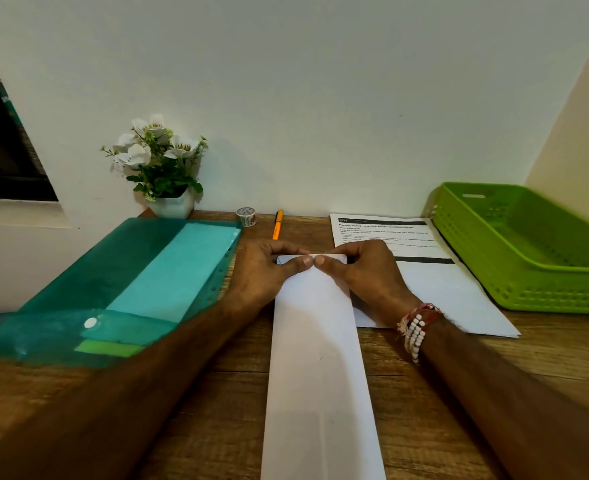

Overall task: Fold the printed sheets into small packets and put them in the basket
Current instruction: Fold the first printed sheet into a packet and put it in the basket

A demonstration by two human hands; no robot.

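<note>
- Paper strip [317, 341] is a printed sheet folded long and thin. It lies flat on the wooden desk [217, 410] and runs from the grip back toward the person.
- Both hands hold its far end. The left hand [265, 268] and the right hand [365, 271] each pinch it. The thumbs lie on top with their tips almost touching, and the fingers curl over the far edge.
- I think the paper is very light and bendy. It should keep a crease if pressed hard, but it could crumple or tear if tugged. It looks smooth, so it may slide on the desk.
- The best place to hold it is the two far corners, right where the hands are, so the fold stays straight.
- More printed sheets [435, 292] lie just right of the grip, partly under the right wrist. The green basket [545, 292] sits farther right, apart from the strip.
- A green plastic folder [130, 278] lies left of the grip. An orange pen [278, 225] and a tape roll [246, 216] lie just past it.
- The fingertips are hidden behind the strip's end. The strip's near end is cut off at the bottom. The print is too small to read. The basket's right side is cut off, so I cannot tell if packets are inside.
</note>
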